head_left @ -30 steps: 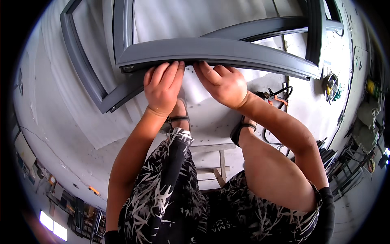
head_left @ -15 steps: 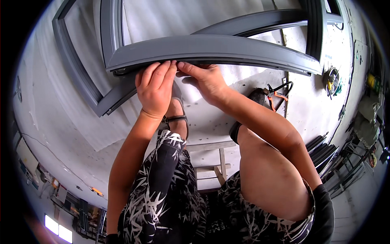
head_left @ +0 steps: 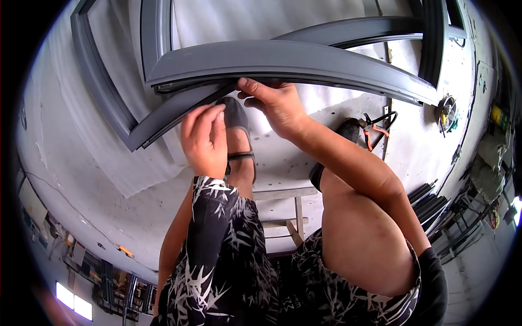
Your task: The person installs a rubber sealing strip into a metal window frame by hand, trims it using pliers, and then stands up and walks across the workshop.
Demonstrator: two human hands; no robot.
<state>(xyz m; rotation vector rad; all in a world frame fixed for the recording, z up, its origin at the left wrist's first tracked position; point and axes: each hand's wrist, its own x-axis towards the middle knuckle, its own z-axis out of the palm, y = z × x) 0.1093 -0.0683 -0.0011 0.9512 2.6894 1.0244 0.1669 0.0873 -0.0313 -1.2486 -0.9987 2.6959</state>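
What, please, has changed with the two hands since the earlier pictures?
The bare left hand has come off the near edge of the grey metal-looking frame and drawn back. The bare right hand has shifted left along that edge and remains there. The frame and the black tool with orange handles stayed put.

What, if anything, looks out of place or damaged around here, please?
No plain damage shows on the gray frame. The orange-handled tool lies on the floor beside the toe of the right shoe, slightly odd because it could perhaps be kicked.
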